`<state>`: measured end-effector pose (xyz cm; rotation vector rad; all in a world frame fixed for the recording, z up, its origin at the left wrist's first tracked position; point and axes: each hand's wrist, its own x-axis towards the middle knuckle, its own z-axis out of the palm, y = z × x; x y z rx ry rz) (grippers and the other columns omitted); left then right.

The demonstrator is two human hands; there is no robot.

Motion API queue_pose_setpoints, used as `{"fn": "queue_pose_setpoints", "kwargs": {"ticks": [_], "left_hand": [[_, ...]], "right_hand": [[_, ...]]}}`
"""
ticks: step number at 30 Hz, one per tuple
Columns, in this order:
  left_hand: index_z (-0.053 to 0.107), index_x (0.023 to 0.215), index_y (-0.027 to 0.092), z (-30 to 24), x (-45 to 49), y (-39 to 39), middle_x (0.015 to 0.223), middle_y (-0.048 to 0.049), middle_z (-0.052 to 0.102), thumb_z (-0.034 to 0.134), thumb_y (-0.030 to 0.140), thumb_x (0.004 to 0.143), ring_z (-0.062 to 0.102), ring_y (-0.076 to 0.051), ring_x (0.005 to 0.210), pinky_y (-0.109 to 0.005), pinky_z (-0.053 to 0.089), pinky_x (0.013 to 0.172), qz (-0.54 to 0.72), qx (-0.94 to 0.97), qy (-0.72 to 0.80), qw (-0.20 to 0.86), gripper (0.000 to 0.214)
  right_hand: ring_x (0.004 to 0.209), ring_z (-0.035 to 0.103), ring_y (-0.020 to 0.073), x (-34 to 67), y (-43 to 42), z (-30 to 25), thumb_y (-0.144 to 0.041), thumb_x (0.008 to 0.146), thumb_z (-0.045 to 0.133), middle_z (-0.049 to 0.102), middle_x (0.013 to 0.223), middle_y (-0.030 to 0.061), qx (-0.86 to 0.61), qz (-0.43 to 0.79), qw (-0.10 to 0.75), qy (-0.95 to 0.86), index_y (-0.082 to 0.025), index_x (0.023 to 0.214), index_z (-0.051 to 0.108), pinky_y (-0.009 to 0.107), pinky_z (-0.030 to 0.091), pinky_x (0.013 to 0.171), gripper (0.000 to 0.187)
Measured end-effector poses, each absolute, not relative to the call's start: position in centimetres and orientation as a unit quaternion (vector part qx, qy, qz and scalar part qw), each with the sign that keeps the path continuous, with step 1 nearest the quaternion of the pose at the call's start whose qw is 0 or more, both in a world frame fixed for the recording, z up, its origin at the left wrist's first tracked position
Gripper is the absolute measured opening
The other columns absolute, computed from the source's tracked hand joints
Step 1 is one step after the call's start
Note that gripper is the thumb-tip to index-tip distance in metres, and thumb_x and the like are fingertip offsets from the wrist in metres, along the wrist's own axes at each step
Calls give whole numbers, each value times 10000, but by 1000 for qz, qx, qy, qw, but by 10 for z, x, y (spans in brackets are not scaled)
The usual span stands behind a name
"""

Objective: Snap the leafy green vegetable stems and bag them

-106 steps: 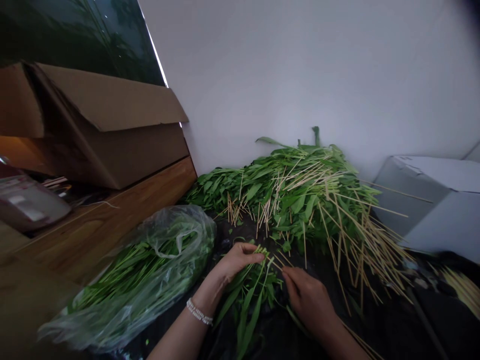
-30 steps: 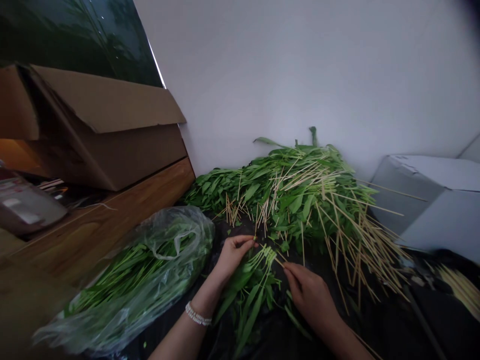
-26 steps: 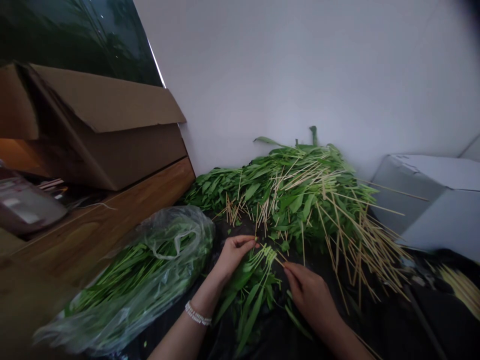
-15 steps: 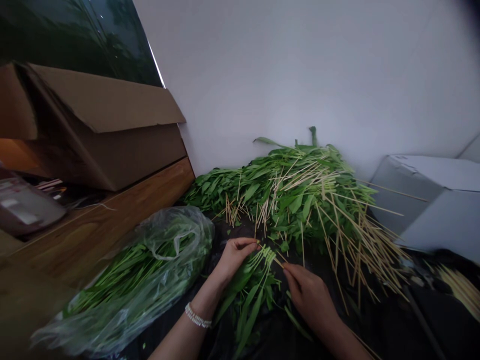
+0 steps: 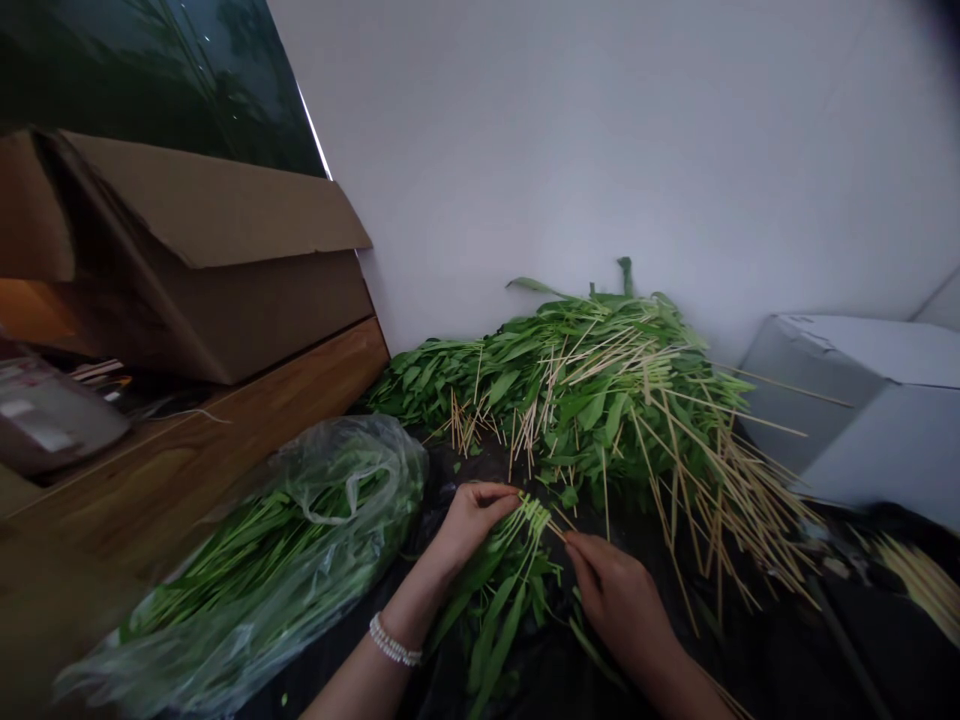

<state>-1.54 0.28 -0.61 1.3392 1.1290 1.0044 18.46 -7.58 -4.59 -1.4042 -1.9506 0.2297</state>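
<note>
Between my hands, a row of leafy greens [image 5: 501,620] is threaded by the stems onto thin wooden skewers [image 5: 558,526], with the leaves hanging down. My left hand [image 5: 471,520], wearing a pearl-like bracelet [image 5: 393,643] on its wrist, pinches at the left end of the row; the fingertips partly hide what they grip. At the other end, my right hand [image 5: 611,585] has thumb and fingers closed on the skewers. Beyond both hands lies a heap of skewered greens [image 5: 540,350], its bare skewers [image 5: 739,490] sticking out mostly to the right.
To the left, a clear plastic bag [image 5: 300,590] holds loose greens. An open cardboard box [image 5: 262,310] sits on a wooden surface [image 5: 225,430] behind it. A white box [image 5: 885,400] stands right of the heap, with more skewers [image 5: 919,580] below it. Black sheeting [image 5: 442,500] lies underneath.
My left fingertips have moved slightly down and right, closer against the stem row. My right hand keeps its grip on the skewers, almost in the same place.
</note>
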Motion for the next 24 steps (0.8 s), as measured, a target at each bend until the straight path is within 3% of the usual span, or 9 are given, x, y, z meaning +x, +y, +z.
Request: {"fn": "queue_pose_setpoints", "kwargs": {"ticks": [24], "left_hand": [[770,817,124,-6,-15,4,808,-94,765,772,370,654,688,-216,756,-306,512,763,453,547,469,525,295]], "right_hand": [[866,682,175,179,-81,-40,-230,954,345,703,986,61,-569,105,343,-740,-204,1033,632,272,486,810,298]]}}
